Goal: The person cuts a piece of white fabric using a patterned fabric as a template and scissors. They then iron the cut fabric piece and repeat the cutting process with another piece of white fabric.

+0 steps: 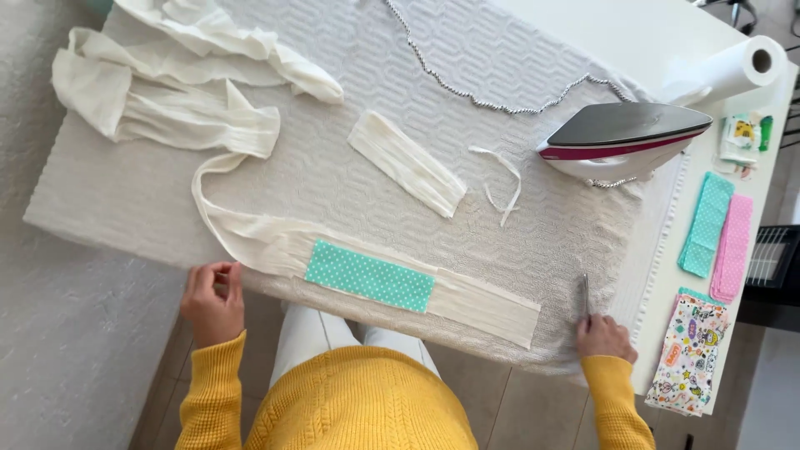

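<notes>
Left hand (212, 302) sat at lower left of frame, at the near edge of the bench (633, 33), fingers curled in loosely; could not tell whether they pinched anything. Right hand (605, 337) at lower right, fingers closed around a slim metal tool (586, 297) that pointed up the frame. Between the hands lay a long cream fabric strip (483, 307) along the near edge of the white quilted pad (333, 175), with a teal dotted patch (369, 277) lying on top of it. The strip ran left and up into a bunched heap of cream cloth (167, 92) at upper left. An iron (621, 137) lay at centre right, soleplate tilted up.
</notes>
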